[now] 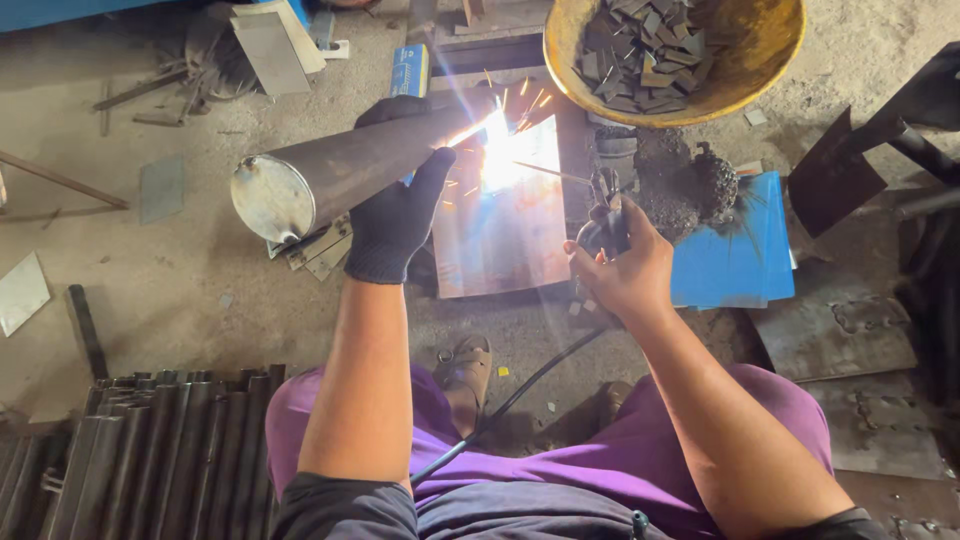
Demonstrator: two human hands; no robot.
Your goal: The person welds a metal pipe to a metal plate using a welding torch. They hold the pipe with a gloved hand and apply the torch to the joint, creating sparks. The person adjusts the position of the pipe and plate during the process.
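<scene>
My left hand (397,205), in a black glove, grips a grey steel pipe (330,170) whose capped end points toward me at the left. My bare right hand (622,265) holds a welding electrode holder (603,225); its thin rod (548,173) reaches left to the pipe's far end. A bright white arc with orange sparks (497,140) burns there, above a flat metal plate (505,225) lying on the floor. A black cable (520,385) runs from the holder down between my knees.
A yellow pan (765,70) of small metal offcuts stands at the top right. Blue sheets (735,250) lie right of the plate. Several dark pipes (150,450) are stacked at the lower left. Rusty plates (835,335) and scrap cover the right side.
</scene>
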